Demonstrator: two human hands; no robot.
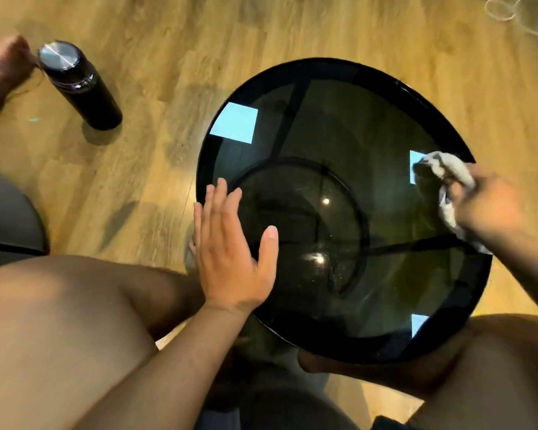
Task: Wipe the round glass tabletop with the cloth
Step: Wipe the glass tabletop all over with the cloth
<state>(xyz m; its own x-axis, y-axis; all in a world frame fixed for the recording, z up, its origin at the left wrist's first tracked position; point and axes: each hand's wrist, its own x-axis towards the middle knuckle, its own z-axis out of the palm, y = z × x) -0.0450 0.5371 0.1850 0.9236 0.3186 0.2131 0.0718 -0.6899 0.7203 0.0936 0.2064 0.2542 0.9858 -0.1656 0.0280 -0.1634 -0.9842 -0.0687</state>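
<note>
The left hand [230,249] lay flat, fingers straight, on the round glass tabletop [339,144] near its left edge. The right hand [491,209] gripped a bunched grey cloth [448,169] against the right edge.

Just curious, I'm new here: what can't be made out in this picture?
Head view only:
Cloth: partly hidden in the right hand, blurred.
Tabletop under the left hand: covered by the palm.
Table base: dim through dark glass and reflections.
Foot beside the bottle: cut off by the left edge.
Cord, top right: blurred, cut by the corner.
</note>
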